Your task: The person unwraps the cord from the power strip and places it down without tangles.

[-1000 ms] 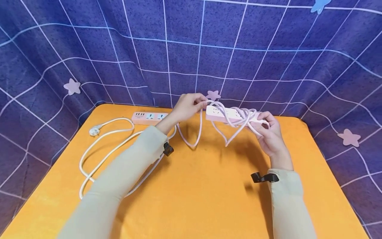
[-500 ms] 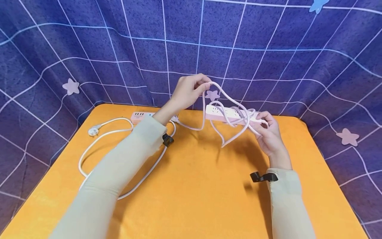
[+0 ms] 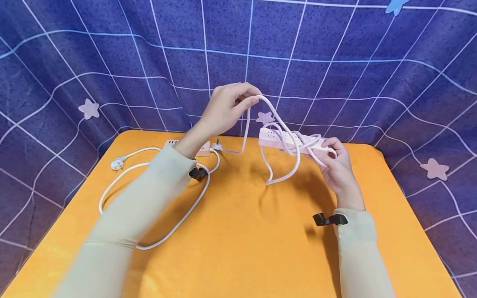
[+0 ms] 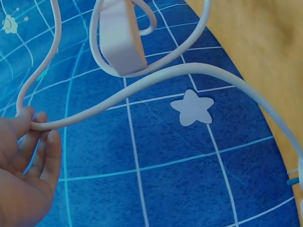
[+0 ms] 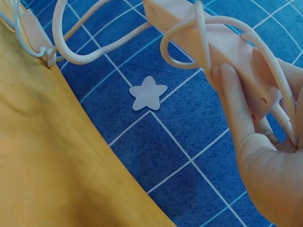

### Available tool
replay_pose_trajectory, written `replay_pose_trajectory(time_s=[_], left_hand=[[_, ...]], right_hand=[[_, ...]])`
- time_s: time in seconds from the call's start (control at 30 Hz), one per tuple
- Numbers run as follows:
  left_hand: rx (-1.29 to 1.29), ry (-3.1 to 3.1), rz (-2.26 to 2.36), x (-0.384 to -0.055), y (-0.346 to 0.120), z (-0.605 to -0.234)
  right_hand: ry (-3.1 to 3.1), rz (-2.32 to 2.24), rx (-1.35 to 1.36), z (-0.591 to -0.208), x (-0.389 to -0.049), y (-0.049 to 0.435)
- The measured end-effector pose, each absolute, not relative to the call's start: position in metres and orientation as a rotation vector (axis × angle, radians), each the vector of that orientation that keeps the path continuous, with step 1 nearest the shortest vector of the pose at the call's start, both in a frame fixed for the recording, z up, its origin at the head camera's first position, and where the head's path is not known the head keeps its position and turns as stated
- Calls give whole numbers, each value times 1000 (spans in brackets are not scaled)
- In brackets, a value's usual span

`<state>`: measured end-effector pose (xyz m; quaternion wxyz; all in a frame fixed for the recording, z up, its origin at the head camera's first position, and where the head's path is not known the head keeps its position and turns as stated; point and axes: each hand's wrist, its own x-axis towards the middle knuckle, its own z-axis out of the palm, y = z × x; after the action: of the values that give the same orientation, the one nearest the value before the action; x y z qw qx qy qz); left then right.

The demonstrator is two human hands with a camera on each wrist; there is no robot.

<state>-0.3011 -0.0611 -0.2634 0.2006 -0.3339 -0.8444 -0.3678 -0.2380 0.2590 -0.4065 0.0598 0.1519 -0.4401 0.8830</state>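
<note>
In the head view my right hand (image 3: 337, 169) grips the right end of a pink-and-white power strip (image 3: 271, 138) held above the table. Its cord crosses loosely over it and hangs below in a loop. To the left and higher, my left hand (image 3: 231, 105) pinches the cord (image 3: 277, 114) between thumb and fingertips, lifting it into an arch. From there the cord drops to a plug (image 3: 217, 145) at the table's back. The right wrist view shows fingers of my right hand (image 5: 265, 156) along the strip's side (image 5: 227, 52), the cord running beside them.
A second power strip (image 3: 203, 149) lies at the back left, partly hidden by my left forearm. Its white cord (image 3: 186, 215) loops across the orange table (image 3: 261, 248) to a plug (image 3: 117, 164). A blue gridded curtain (image 3: 316, 41) hangs behind and at both sides.
My left hand has risen and moved slightly left, drawing the cord up off the strip into a high arch. The hanging loop has widened. My right hand stays nearly still with the power strip.
</note>
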Motion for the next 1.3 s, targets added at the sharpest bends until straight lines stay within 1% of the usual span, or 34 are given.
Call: replay_pose_trajectory(time_s=[0.4, 0.73, 0.97, 1.3], left_hand=[[-1094, -2287, -921, -279, -73, -265], [-1295, -2256, -830, -254, -85, -284], [-1411, -2275, -751, -242, -92, -298], [-1650, -2295, -673, -228, -99, -321]], right_hand=[[-1302, 2659, 428, -406, -240, 261], [-1311, 2639, 396, -403, -241, 260], [-1305, 2631, 386, -404, -240, 260], [-1233, 2645, 397, -404, -239, 260]])
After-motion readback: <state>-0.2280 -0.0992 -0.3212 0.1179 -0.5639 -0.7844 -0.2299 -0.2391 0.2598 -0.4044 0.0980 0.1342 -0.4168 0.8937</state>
